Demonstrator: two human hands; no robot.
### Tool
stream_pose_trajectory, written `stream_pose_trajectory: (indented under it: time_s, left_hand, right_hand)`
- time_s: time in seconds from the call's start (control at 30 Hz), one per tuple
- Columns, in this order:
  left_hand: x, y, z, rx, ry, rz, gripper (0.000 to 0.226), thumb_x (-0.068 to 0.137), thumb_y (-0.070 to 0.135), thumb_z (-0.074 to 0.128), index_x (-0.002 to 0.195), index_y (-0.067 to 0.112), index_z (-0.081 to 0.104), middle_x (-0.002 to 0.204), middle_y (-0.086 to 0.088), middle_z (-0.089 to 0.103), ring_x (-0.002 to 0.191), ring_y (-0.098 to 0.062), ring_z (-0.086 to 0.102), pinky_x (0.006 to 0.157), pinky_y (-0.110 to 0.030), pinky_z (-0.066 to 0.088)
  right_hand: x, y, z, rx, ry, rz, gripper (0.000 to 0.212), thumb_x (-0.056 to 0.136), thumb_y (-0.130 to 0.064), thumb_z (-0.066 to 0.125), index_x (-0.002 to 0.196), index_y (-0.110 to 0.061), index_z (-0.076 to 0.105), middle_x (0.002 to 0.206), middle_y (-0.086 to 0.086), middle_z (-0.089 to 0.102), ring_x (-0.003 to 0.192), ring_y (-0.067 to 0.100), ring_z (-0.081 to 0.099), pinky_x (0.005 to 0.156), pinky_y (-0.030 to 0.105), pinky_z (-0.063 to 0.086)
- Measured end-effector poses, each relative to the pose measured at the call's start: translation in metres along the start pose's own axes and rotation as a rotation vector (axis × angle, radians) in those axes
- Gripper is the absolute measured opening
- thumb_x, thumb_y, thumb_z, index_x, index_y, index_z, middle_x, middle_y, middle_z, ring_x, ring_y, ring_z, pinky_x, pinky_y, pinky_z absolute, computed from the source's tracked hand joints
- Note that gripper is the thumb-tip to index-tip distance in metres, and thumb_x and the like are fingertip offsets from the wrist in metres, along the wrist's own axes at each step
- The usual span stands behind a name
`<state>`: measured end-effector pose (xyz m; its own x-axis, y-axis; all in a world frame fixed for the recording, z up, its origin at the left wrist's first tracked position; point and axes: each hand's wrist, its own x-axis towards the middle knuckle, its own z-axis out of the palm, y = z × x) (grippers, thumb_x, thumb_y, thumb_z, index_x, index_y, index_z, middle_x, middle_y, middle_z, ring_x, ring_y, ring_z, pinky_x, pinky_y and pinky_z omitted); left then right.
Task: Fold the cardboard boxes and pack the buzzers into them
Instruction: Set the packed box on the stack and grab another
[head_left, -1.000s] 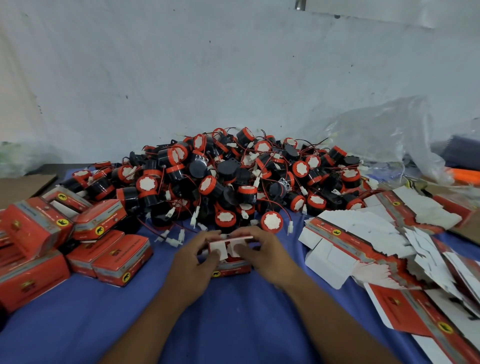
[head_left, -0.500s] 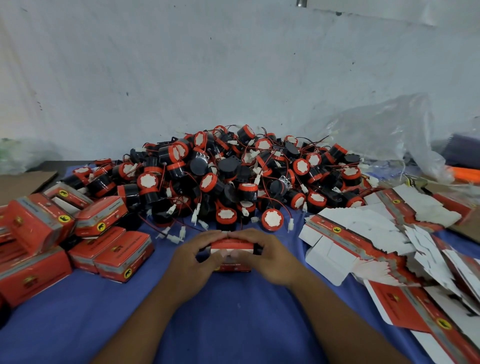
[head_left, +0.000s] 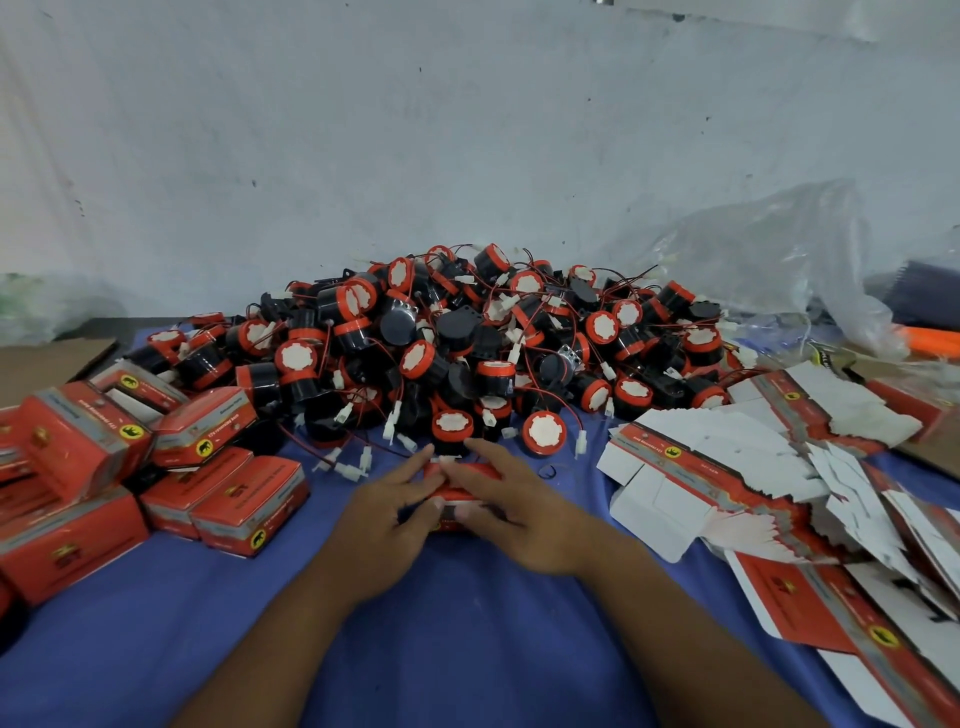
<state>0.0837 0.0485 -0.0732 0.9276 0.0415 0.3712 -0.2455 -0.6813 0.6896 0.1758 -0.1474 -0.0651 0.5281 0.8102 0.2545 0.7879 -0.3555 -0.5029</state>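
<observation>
A small red cardboard box (head_left: 470, 474) lies on the blue cloth just in front of me. My left hand (head_left: 387, 519) and my right hand (head_left: 519, 506) hold it from both sides, fingers laid over its closed top and thumbs against its near face. Most of the box is hidden under the fingers. Right behind it rises a big heap of black-and-orange buzzers (head_left: 467, 353) with red wires and white plugs.
Several folded red boxes (head_left: 223, 499) are stacked at the left. Flat unfolded box blanks (head_left: 727, 467) are spread at the right. A clear plastic bag (head_left: 753, 270) lies at the back right against the white wall. Bare blue cloth (head_left: 467, 649) lies near me.
The white flaps of the box, open a second ago, are now folded in and the red top is shut. Both hands have slid over the top.
</observation>
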Motion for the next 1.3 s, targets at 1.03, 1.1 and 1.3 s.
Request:
stream_pose_trajectory:
  time_s: [1.03, 1.1, 1.3]
  left_hand:
    - [-0.001, -0.041, -0.135, 0.508, 1.000, -0.342, 0.043, 0.087, 0.029, 0.043, 0.130, 0.028, 0.047, 0.130, -0.020, 0.051, 0.116, -0.041, 0.051, 0.094, -0.049, 0.046]
    - [-0.010, -0.058, -0.153, 0.524, 0.967, -0.445, 0.054, 0.086, 0.031, 0.042, 0.140, 0.032, 0.037, 0.130, -0.024, 0.052, 0.113, -0.048, 0.052, 0.092, -0.060, 0.047]
    - [-0.005, -0.060, -0.150, 0.420, 0.947, -0.459, 0.079, 0.079, 0.047, 0.042, 0.150, 0.027, 0.012, 0.148, -0.027, 0.035, 0.132, -0.048, 0.040, 0.102, -0.065, 0.038]
  right_hand:
    - [-0.001, 0.000, -0.004, 0.148, 0.507, 0.160, 0.033, 0.096, -0.016, 0.062, 0.129, -0.015, 0.056, 0.119, -0.005, 0.054, 0.105, 0.012, 0.058, 0.081, 0.029, 0.052]
    - [-0.001, 0.000, -0.012, 0.042, 0.592, 0.153, 0.023, 0.093, -0.007, 0.061, 0.116, -0.009, 0.064, 0.114, 0.002, 0.058, 0.102, 0.017, 0.057, 0.086, 0.032, 0.050]
    - [-0.026, 0.030, -0.084, -0.552, 0.779, 0.638, 0.060, 0.084, -0.028, 0.071, 0.136, -0.007, 0.047, 0.142, 0.021, 0.043, 0.133, 0.043, 0.036, 0.103, 0.050, 0.037]
